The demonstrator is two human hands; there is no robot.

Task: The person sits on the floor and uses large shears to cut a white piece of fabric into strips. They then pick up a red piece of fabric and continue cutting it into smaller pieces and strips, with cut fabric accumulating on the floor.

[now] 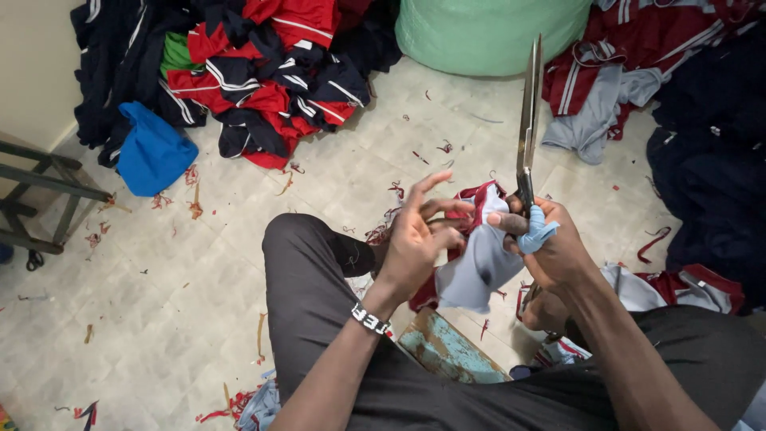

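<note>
My right hand (550, 243) grips a pair of long steel scissors (527, 120) by their blue-wrapped handle, blades closed and pointing up. My left hand (419, 231) pinches a grey and maroon garment piece (477, 263) that hangs between both hands above my knees. The left fingers are partly spread over the cloth's edge. A beaded wristband (369, 319) sits on my left wrist. I sit with knees raised in dark trousers (307, 279).
Heaps of red and navy striped garments (255, 80) lie at the back left, with a blue cloth (152, 152). A green sack (487, 32) stands behind. Maroon and grey garments (614, 88) and dark cloth (710, 160) lie right. Fabric scraps litter the tiled floor; a metal frame (40, 191) stands left.
</note>
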